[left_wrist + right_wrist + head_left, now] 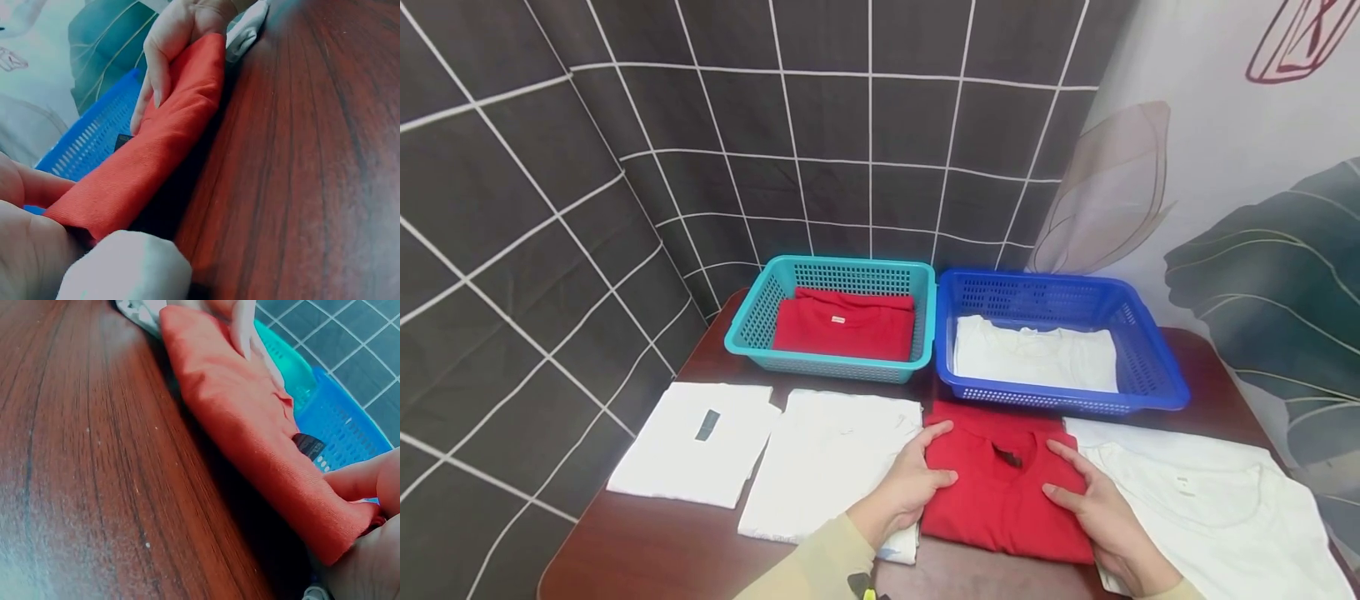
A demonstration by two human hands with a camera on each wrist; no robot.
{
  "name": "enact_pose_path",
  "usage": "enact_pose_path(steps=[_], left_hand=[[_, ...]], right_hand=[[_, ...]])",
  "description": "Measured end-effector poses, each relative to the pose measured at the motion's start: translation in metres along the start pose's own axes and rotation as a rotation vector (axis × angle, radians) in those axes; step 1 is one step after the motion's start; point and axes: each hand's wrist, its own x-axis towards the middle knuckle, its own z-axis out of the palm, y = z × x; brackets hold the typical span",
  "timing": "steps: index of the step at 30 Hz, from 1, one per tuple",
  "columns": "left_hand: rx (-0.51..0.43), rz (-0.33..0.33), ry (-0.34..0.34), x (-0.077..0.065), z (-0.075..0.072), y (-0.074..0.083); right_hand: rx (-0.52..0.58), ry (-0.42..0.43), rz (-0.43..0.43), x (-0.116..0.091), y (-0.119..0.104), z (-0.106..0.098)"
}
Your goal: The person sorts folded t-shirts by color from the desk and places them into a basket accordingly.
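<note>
A folded red T-shirt [1000, 517] with a dark neck label lies between my two hands at the front of the table. My left hand [910, 479] grips its left side, with thumb and forefinger over the top. On the opposite side my right hand [1101, 512] holds the shirt the same way. Both wrist views show the near folded edge of the red T-shirt [156, 150] with dark shadow beneath it, apart from the tabletop. Fingers under the cloth are mostly hidden.
Behind the shirt stand a teal basket [831, 367] holding folded red clothing and a blue basket [1157, 375] holding folded white clothing. Two folded white garments, one far left [677, 450] and one nearer [820, 467], lie leftward. Another white shirt [1217, 517] is at right.
</note>
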Motion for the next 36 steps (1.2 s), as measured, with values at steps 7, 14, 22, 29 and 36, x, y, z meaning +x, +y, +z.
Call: enact_pose_path(steps=[7, 14, 22, 29, 36], left_hand=[[-0.021, 0.013, 0.006, -0.008, -0.002, 0.013], [-0.011, 0.009, -0.026, -0.027, -0.012, 0.034], [-0.034, 0.097, -0.097, -0.049, -0.030, 0.062], [0.024, 0.187, -0.101, -0.048, -0.051, 0.083], [0.093, 0.273, -0.064, -0.037, -0.079, 0.112]], right_hand=[[-0.069, 0.025, -0.043, -0.010, -0.009, 0.002], [-0.044, 0.005, -0.077, -0.032, -0.027, 0.015], [-0.003, -0.037, -0.137, -0.047, -0.050, 0.032], [-0.028, -0.078, -0.291, -0.034, -0.068, 0.048], [-0.012, -0.153, -0.357, 0.000, -0.089, 0.066]])
